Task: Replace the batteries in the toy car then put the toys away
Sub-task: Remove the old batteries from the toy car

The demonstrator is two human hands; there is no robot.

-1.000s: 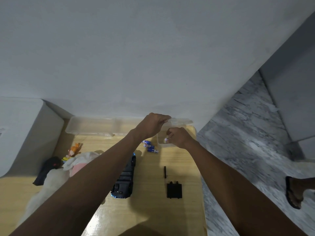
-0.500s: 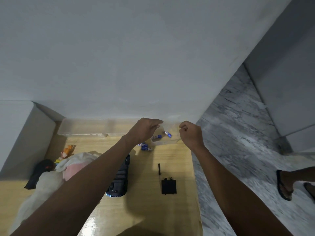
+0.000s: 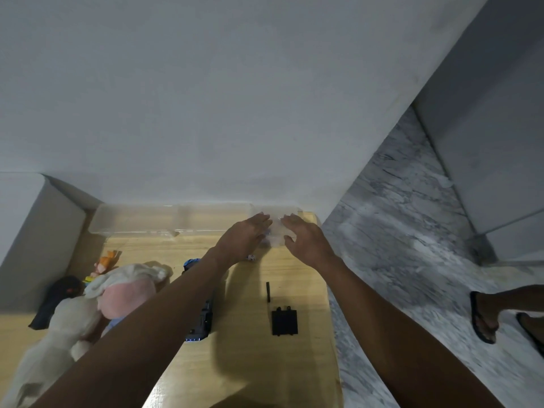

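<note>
My left hand [image 3: 247,234] and my right hand [image 3: 304,238] lie side by side with straight fingers on top of a small clear plastic box [image 3: 275,231] at the table's far right corner. What the box holds is blurred. A battery end [image 3: 251,257] peeks out just below my left hand. The dark toy car [image 3: 203,322] lies upside down on the wooden table [image 3: 265,363], mostly hidden under my left forearm. Its black battery cover [image 3: 284,321] lies to the right, with a thin black tool [image 3: 268,291] above it.
A long clear bin [image 3: 170,219] stands against the wall. A white and pink plush toy [image 3: 117,290], an orange figure [image 3: 104,262] and a black object [image 3: 56,298] lie at the left. The table edge drops to marble floor, where a person's sandalled feet [image 3: 482,316] stand.
My hands gripped the small box's rim with curled fingers and dropped batteries inside; now both are flat on its top. The view has shifted slightly.
</note>
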